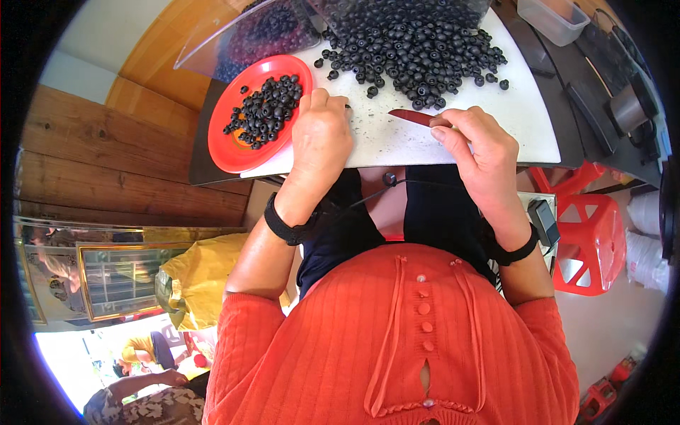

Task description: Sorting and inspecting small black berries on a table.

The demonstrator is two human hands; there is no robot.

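My right hand [485,145] pinches a small knife [413,117] with a reddish blade, its tip pointing left over the white board [397,149]. My left hand [322,134] is closed beside the red plate [221,145]; a bit of a small black piece shows at its fingertips, mostly hidden. On the plate lies a heap of small round black pieces [268,113], bead-like with pale rings. A larger pile of the same black pieces [425,60] covers the far part of the board. Dark specks are scattered on the board between my hands.
A clear plastic box [205,46] stands behind the plate at the far left. At the far right are a translucent tub [554,21] and a grey cup [629,110]. A red stool [591,241] stands at right, a yellow bag [205,280] at left. Other people appear lower left.
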